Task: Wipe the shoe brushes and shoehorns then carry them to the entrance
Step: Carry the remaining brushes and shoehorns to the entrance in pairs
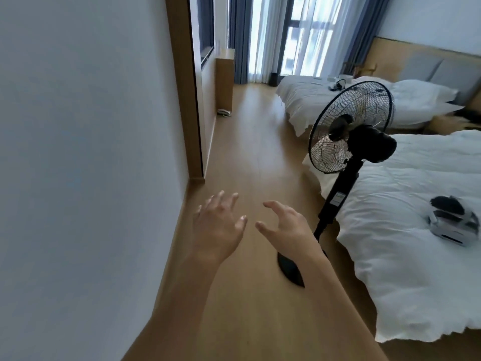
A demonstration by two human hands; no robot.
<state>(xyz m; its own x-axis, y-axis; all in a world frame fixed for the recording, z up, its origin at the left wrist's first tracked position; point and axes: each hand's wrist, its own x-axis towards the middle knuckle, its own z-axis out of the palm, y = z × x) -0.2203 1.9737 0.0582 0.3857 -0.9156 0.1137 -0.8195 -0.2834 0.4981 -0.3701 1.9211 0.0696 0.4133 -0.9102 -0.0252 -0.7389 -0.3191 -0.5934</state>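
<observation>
left hand (217, 225): raised over the wooden floor (250, 142), back to the camera, fingers straight and spread apart, holding nothing.
right hand (285, 225): raised beside the left one, thumb and fingers loosely curved and apart, holding nothing.
gap between hands: a short stretch of bare floor shows between the two thumbs; the hands do not touch.
shoe brushes and shoehorns: cannot tell where they are; none can be made out near the fingers or anywhere in view.
fan (351, 131): black standing fan, just to the right of the right hand, its pole slanting down behind the right forearm; part of its dark base shows between the two forearms.
near bed (416, 269): white bedding, right of the fan, with a white and black headset-like device (453, 220) lying on it.
far bed (325, 100): white bedding with small dark items on top, too small to name.
wall (78, 152): plain white, filling the left side, ending at a wooden door frame (186, 95).
curtains (270, 35): blue and sheer white, at the bright window at the far end.
</observation>
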